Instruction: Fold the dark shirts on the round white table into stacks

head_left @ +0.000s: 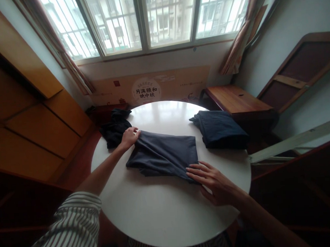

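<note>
We can read one sign only — on the flat cardboard panel [151,87] leaning against the wall under the window, in the upper middle of the frame. Its pale round emblem [146,91] carries two rows of dark Chinese characters: 月满颐和 above, 映中秋 below. We also see a small red mark near the panel's left end and faint print along its right — both too small to read.

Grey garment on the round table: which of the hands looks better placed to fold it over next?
Probably the left hand: it pinches the grey garment at its far left end. The right hand lies flat on the near right corner.
</note>
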{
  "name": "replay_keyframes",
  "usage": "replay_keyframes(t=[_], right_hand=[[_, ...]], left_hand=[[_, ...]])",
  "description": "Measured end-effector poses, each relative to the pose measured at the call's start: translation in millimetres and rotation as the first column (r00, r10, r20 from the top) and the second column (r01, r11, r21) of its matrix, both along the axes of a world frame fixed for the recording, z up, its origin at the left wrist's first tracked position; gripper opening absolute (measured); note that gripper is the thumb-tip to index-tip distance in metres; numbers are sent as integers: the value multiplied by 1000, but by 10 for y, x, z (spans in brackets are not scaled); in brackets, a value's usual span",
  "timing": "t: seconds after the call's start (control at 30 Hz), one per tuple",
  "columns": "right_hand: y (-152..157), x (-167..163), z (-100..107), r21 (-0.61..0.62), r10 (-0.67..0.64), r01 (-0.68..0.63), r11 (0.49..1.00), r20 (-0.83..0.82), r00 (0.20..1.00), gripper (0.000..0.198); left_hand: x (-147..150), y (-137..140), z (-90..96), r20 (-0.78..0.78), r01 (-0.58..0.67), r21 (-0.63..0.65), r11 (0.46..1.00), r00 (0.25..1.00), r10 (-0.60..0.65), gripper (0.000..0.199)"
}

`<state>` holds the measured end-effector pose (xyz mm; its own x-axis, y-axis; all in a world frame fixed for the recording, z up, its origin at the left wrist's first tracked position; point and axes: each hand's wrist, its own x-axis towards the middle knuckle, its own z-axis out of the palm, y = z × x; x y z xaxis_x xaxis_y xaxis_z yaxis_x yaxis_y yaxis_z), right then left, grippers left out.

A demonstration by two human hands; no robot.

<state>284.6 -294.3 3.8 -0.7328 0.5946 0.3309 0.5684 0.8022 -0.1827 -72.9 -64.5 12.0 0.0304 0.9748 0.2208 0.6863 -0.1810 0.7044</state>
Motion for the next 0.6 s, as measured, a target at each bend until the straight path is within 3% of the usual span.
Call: replay_keyframes(t=[0.07, 0.17, 0.23, 0.33, 0.43, 0.5, 0.6], right_hand=[[49, -65, 138, -72, 31, -35, 997, -49, 998, 51], [264, -257, 263, -93, 0, -12, 996, -129, 992, 43], [486, -396, 237, -110, -88, 73, 991, -139, 986, 40], [835, -499, 52, -183, -281, 276, 944, -2, 960, 47], [1056, -449, -165, -208, -424, 457, 865, 185, 887, 54], [1106, -389, -238, -201, -448, 495, 845, 237, 862, 57], [1131, -374, -181, -166, -446, 481, 861, 207, 871, 53]], left_hand=[[202, -212, 69, -149, 228, 119, 966, 966, -210, 29], [512, -595, 84, -353, 646, 85, 759, 732, -583, 36], [624, -821, 16, -409, 749, 1, 662, 604, -684, 46], [592, -1064, -138, -468, 753, -76, 654, 552, -690, 67], [374, -1232, -247, -522, 737, -76, 672, 545, -656, 73], [160, -1329, -277, -562, 738, -22, 674, 549, -619, 70], [-213, -1449, -288, -611, 737, 130, 663, 586, -532, 51]])
